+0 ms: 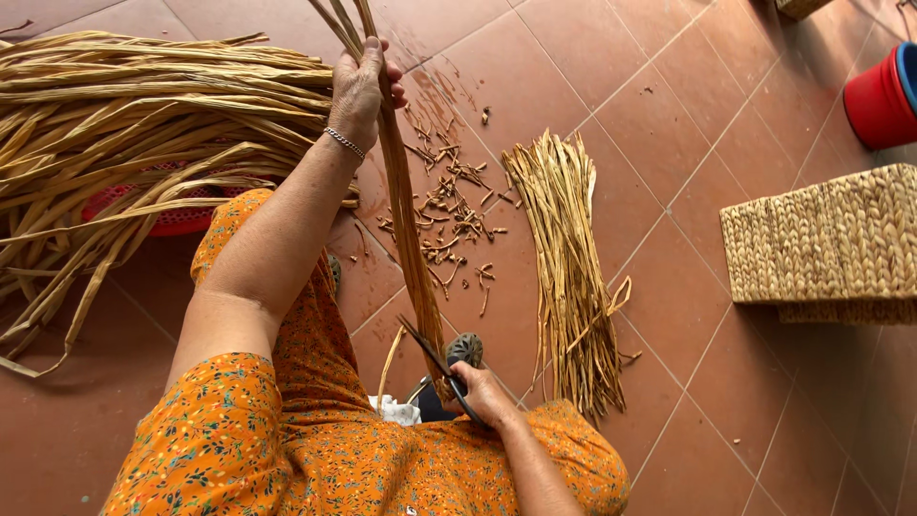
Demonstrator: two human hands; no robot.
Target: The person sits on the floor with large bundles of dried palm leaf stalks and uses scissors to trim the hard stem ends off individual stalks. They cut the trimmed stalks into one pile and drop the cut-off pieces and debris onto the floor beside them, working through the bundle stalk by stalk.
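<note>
My left hand (pixel 361 88) is raised and grips a bunch of long dried plant strands (pixel 406 205) near their upper part; a thin bracelet sits on the wrist. The strands hang down to my lap. My right hand (pixel 480 394) holds dark scissors (pixel 435 358) whose blades are open around the lower end of the bunch. I wear an orange flowered garment.
A big heap of dried strands (pixel 134 124) lies at the left over a red basket (pixel 172 218). A trimmed bundle (pixel 568 258) and cut scraps (pixel 449 205) lie on the terracotta tiles. Woven baskets (pixel 831 239) and red tubs (pixel 879 100) stand at the right.
</note>
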